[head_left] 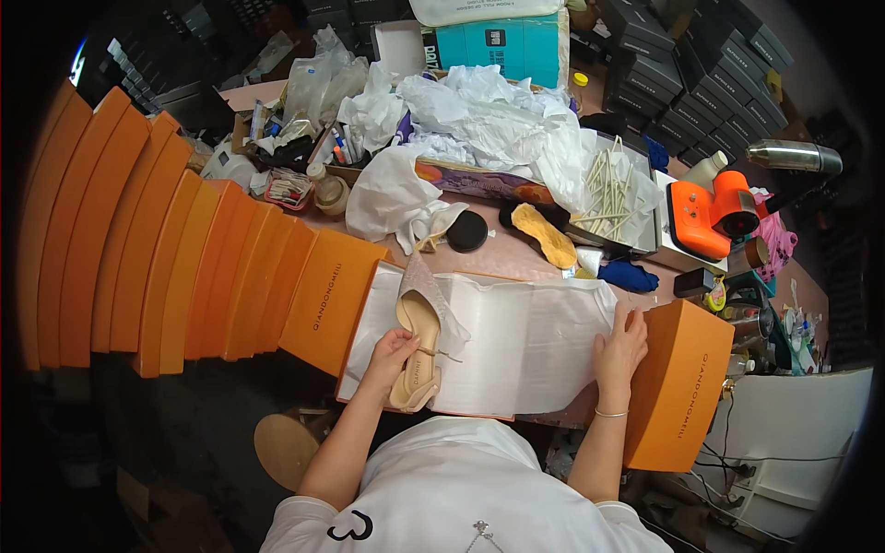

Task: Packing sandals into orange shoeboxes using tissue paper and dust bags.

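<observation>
An open orange shoebox (355, 387) is holding white tissue paper (525, 341) and a beige pointed shoe (417, 355); left hand (392, 355) fingers are pinching the shoe, right hand (620, 350) fingers are lying spread on the paper.

I'm in a shoe packing workshop: orange shoe boxes (157, 249) stacked beside my worktop (516, 263), black boxes (710, 83), crumpled tissue paper (479, 120).
</observation>
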A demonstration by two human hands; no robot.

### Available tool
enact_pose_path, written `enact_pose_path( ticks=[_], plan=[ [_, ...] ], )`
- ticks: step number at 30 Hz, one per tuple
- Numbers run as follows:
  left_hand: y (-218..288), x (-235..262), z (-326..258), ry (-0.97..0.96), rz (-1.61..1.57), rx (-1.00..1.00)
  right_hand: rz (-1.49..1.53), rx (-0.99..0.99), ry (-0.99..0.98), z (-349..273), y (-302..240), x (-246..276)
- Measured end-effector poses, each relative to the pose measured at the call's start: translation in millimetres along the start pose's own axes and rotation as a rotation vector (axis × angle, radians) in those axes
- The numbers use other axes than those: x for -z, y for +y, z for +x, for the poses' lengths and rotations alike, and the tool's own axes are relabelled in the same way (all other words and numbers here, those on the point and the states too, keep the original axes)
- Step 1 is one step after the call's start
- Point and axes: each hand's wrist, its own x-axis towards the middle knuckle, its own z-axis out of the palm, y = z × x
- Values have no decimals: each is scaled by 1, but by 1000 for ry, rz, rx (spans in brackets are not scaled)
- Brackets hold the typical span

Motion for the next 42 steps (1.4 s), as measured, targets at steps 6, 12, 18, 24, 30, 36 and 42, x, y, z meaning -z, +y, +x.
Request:
enact_pose_path(
  ticks=[6,12,18,24,30,36,42],
  plan=[
    [7,19,-11,121,29,-84,851,621,-288,-23,-122,1],
    [22,28,-29,161,51,-163,283,587,-684,-98,-118,-134],
    [25,6,-29,35,84,-192,218,375,-815,-82,-111,-126],
    [-47,12,50,114,621,-127,765,563,-840,22,-124,-36],
    [6,-5,33,342,873,-702,587,509,-25,197,-135,3],
    [59,-6,38,240,762,-630,-22,800,216,334,-176,-110],
    [122,-51,71,47,856,-833,397,757,267,391,-229,-107]
  ],
)
